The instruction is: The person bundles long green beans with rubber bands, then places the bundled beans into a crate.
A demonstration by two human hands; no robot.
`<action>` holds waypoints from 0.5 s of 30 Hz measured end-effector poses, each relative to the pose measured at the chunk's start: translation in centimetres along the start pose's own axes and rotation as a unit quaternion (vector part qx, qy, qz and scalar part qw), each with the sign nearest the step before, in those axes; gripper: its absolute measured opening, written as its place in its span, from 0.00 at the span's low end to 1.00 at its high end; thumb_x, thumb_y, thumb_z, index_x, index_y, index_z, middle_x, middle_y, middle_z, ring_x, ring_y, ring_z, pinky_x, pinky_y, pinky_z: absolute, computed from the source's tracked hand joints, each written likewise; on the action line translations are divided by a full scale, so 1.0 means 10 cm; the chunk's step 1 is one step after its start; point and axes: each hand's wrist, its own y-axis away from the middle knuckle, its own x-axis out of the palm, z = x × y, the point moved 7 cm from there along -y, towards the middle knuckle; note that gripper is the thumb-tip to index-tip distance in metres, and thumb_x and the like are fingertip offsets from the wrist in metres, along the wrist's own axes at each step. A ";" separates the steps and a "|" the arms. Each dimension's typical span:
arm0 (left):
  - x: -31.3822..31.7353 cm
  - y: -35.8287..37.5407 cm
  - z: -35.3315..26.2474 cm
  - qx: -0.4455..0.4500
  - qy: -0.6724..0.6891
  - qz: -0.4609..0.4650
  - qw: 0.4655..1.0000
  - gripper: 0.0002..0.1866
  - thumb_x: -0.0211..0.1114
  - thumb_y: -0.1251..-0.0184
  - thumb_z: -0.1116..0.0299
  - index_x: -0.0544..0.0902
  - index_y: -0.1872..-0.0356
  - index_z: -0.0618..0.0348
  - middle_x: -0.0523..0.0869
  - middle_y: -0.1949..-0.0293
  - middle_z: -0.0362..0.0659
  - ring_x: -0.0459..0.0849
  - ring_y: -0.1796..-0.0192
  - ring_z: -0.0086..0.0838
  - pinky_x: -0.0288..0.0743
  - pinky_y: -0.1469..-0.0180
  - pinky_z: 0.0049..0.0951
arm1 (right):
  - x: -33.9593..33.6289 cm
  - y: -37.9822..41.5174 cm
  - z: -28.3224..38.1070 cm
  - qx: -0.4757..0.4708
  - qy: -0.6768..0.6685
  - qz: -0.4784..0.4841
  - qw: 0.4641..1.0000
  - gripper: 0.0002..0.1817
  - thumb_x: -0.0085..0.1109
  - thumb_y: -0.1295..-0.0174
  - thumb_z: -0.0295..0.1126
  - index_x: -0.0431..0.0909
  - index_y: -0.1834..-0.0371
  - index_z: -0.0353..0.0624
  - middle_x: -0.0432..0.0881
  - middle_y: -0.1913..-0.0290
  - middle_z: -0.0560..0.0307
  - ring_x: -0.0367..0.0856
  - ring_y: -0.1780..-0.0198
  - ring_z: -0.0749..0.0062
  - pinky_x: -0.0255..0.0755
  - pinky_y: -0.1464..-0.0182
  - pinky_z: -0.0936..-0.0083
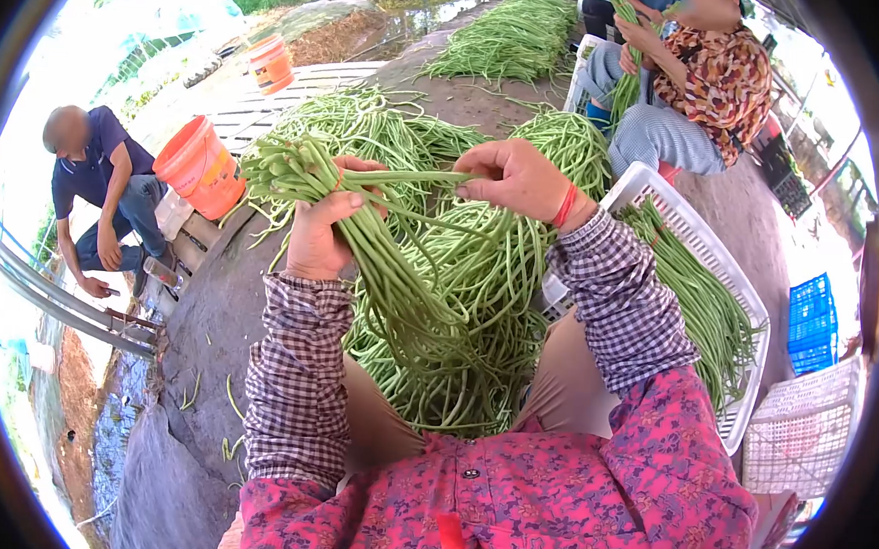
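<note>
My left hand (323,234) is wrapped round a thick bunch of green long beans (387,263), their ends gathered at the upper left and their lengths hanging down. A thin red band (339,179) shows against the bunch beside the fingers. To the right, my right hand (520,181) pinches the end of a few long beans that stretch level across from the bunch. A red string circles that wrist. Below both hands, a loose heap of long beans (498,267) lies between my knees.
At my right stands a white crate (721,250) with bundled long beans. Another bean pile (506,35) lies farther back. A seated person (712,81) holds beans at upper right; another person (104,181) crouches at left near an orange bucket (199,167). A blue crate (812,323) is far right.
</note>
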 end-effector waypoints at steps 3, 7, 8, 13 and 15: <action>-0.15 -0.01 -0.03 -0.014 0.053 -0.003 0.998 0.23 0.56 0.51 0.70 0.72 0.50 0.65 0.78 0.57 0.52 0.77 0.61 0.35 0.75 0.60 0.37 | -0.27 0.06 -0.10 -0.003 0.009 -0.050 0.999 0.10 0.61 0.42 0.31 0.82 0.59 0.39 0.79 0.78 0.64 0.73 0.77 0.84 0.66 0.74 0.86; -0.22 0.01 -0.11 -0.047 0.065 -0.026 0.996 0.23 0.56 0.50 0.69 0.71 0.49 0.64 0.79 0.60 0.51 0.78 0.61 0.35 0.75 0.59 0.38 | -0.57 0.25 -0.31 0.100 -0.097 -0.004 0.990 0.13 0.57 0.36 0.37 0.82 0.64 0.38 0.76 0.81 0.64 0.69 0.83 0.86 0.62 0.80 0.87; -0.22 -0.01 -0.11 -0.048 0.027 -0.017 0.998 0.23 0.56 0.49 0.69 0.71 0.50 0.64 0.79 0.60 0.51 0.78 0.61 0.35 0.76 0.58 0.39 | -0.60 0.27 -0.39 0.112 -0.127 0.000 0.985 0.14 0.56 0.35 0.40 0.81 0.67 0.38 0.75 0.82 0.64 0.67 0.84 0.86 0.60 0.81 0.87; -0.36 -0.04 -0.06 -0.058 -0.017 -0.044 0.997 0.20 0.56 0.49 0.69 0.72 0.52 0.62 0.78 0.64 0.50 0.79 0.61 0.37 0.77 0.58 0.42 | -0.54 0.32 -0.78 0.185 -0.298 -0.016 0.936 0.23 0.52 0.34 0.49 0.74 0.79 0.42 0.67 0.87 0.66 0.61 0.89 0.84 0.54 0.85 0.85; -0.34 -0.04 -0.04 -0.065 0.011 -0.037 0.997 0.20 0.56 0.49 0.68 0.72 0.53 0.61 0.78 0.66 0.49 0.79 0.62 0.38 0.77 0.58 0.42 | -0.51 0.32 -0.81 0.201 -0.322 -0.004 0.925 0.24 0.51 0.33 0.50 0.72 0.80 0.43 0.64 0.88 0.67 0.59 0.89 0.83 0.53 0.85 0.85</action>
